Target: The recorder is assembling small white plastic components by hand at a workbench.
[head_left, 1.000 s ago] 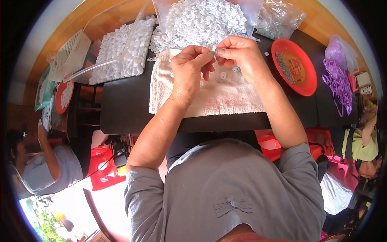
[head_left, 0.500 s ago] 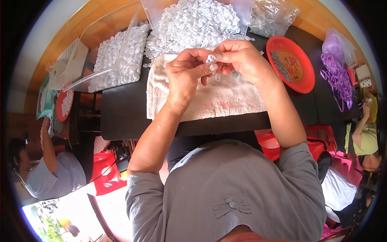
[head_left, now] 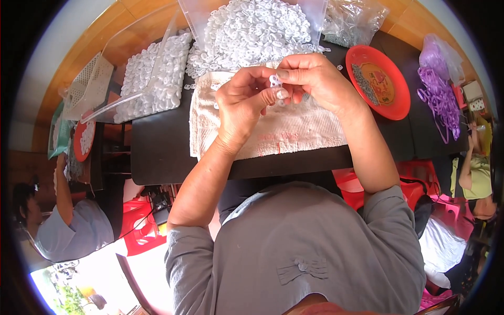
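Observation:
Over the towel my left hand (head_left: 244, 94) pinches a small white plastic piece with holes (head_left: 274, 81) between thumb and fingers. My right hand (head_left: 311, 77) meets it from the other side, its thumb and fingertips closed at the upper edge of that piece. Whether a smaller part sits in the right fingertips is hidden. Beneath both hands lies a cream towel (head_left: 304, 135) with faint red print, and a few loose white pieces show on it, partly covered by my fingers.
Beyond the towel, white pieces heap out of a clear bin (head_left: 185, 16). More fill a clear tray (head_left: 137, 94) at left. On the right stand a red plate (head_left: 401, 97) with small grey metal parts and purple ribbon (head_left: 440, 97). Other people sit at both sides.
My fingers have shifted slightly around the white piece, and my left thumb lies further along it. Loose pieces below are more covered. The view has shifted slightly.

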Demonstrator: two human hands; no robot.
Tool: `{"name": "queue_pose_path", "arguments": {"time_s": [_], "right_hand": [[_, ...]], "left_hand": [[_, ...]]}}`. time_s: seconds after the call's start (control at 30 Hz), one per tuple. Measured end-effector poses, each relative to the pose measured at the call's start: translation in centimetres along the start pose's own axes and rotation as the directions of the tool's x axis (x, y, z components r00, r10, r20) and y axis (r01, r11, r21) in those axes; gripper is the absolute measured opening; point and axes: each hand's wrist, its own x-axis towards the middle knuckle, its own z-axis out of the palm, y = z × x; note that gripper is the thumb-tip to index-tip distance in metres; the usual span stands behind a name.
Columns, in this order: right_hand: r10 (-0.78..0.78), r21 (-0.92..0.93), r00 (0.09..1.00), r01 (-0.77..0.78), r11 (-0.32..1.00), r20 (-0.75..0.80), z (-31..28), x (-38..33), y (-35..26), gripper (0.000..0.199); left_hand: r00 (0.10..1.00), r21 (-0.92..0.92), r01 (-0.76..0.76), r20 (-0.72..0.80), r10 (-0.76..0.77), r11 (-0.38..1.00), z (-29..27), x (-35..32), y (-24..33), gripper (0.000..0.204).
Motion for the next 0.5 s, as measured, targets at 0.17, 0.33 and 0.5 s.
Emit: {"name": "queue_pose_path", "arguments": {"time_s": [0.17, 0.33, 0.5], "right_hand": [[0.042, 0.053, 0.998, -0.044, 0.998, 0.040, 0.3, -0.3, -0.3, 0.023], [0.013, 0.095, 0.999, -0.018, 0.995, 0.049, 0.9, -0.6, -0.1, 0.022], [-0.023, 0.162, 0.998, 0.012, 0.987, 0.063, 1.3, -0.4, 0.5, 0.021]], "left_hand": [[0.995, -0.021, -0.098, 0.031, 0.099, 0.995, 0.2, -0.6, 0.3, 0.025], [0.986, -0.102, -0.151, 0.052, 0.157, 0.983, 0.6, -1.0, 1.1, 0.019], [0.987, -0.123, -0.154, 0.028, 0.158, 0.980, 0.5, -0.9, 0.9, 0.017]]}}
